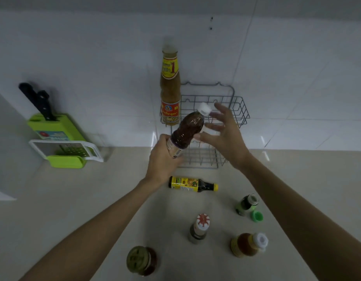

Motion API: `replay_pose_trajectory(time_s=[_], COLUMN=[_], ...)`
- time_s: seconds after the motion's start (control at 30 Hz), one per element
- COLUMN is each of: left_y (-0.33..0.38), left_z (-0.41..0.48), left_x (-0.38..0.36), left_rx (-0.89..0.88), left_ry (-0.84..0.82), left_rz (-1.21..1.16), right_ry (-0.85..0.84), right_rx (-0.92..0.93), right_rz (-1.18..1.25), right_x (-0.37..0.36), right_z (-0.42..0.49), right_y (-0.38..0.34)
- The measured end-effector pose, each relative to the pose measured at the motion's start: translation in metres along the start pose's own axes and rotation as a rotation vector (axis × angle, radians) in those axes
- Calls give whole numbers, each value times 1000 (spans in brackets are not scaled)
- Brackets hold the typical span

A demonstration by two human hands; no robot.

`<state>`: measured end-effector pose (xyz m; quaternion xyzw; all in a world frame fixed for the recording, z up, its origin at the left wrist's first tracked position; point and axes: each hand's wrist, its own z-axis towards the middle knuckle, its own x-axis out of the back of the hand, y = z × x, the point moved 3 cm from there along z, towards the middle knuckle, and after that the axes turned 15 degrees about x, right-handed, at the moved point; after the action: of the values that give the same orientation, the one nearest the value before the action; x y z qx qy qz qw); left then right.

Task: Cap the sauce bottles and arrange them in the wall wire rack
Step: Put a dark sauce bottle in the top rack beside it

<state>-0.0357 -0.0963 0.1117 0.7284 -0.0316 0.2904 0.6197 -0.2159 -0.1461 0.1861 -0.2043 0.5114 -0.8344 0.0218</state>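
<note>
My left hand (162, 159) grips the base of a dark brown sauce bottle (190, 128) with a white cap (204, 109), tilted toward the wire rack (236, 110) on the wall. My right hand (222, 132) hovers open just right of the bottle, fingers spread. A tall yellow-labelled sauce bottle (170, 88) stands in the rack's left end. On the counter lie a dark bottle with a yellow cap (192, 184) on its side, an uncapped green-labelled bottle (246, 204) with a green cap (256, 216) beside it, a red-and-white-capped bottle (200, 228), an orange bottle (249, 244) and a jar (142, 260).
A green knife block with black-handled knives (48, 122) and a white-and-green grater (68, 153) sit at the left against the tiled wall. A lower wire shelf (200, 157) hangs beneath the rack, just above the beige counter.
</note>
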Motion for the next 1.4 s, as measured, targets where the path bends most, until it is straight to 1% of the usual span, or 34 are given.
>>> replay_pose_trajectory(time_s=[0.03,0.07,0.1,0.13,0.17,0.23,0.27,0.3,0.33,0.4,0.47,0.53,0.6,0.67,0.8,0.93,0.97,1.07,1.13,1.2,1.27,1.3,1.4], left_y=[9,17,26,34,41,48,49,50,49,48,48,52,58,65,71,71,71,67,66,65,64,64,64], left_z=[-1,-1,-2,-2,-4,-11,-12,-11,-6,10,26,39,50,59,65,67,67,70,71,71,70,70,69], left_x=[6,10,12,13,14,13,14,17,22,36,47,50,49,46,38,33,34,36,37,37,38,38,40], left_rx=[-33,-89,-164,-240,-310,-377,-376,-354,-312,-171,-58,-11,45,89,77,29,26,26,17,4,0,1,7], left_ry=[128,212,247,253,249,216,173,129,107,104,105,48,-25,-89,-171,-193,-184,-160,-157,-147,-147,-153,-165], left_rz=[-2,17,52,98,151,236,243,227,197,123,79,51,-17,-98,-217,-253,-240,-207,-179,-143,-126,-124,-114], right_ry=[39,28,11,27,97,295,357,385,393,400,372,287,182,83,-106,-283,-296,-255,-230,-171,-106,-118,-243], right_rx=[-81,-116,-117,-109,-115,-124,-103,-68,-26,66,159,226,244,201,83,75,51,-23,7,109,161,145,27], right_rz=[65,84,91,116,162,264,270,227,163,22,-80,-180,-264,-279,-226,-206,-179,-74,-193,-361,-402,-373,-238], right_x=[-9,-20,-31,-41,-46,-44,-38,-30,-21,-2,14,24,28,26,22,15,13,8,-1,-11,-13,-11,-5], right_z=[-7,-13,-18,-21,-20,-12,-6,1,9,27,47,66,81,93,112,120,120,116,109,103,102,103,108], right_y=[-1,-3,-7,-11,-15,-22,-25,-28,-30,-34,-38,-37,-30,-20,-5,2,4,13,15,17,19,20,23])
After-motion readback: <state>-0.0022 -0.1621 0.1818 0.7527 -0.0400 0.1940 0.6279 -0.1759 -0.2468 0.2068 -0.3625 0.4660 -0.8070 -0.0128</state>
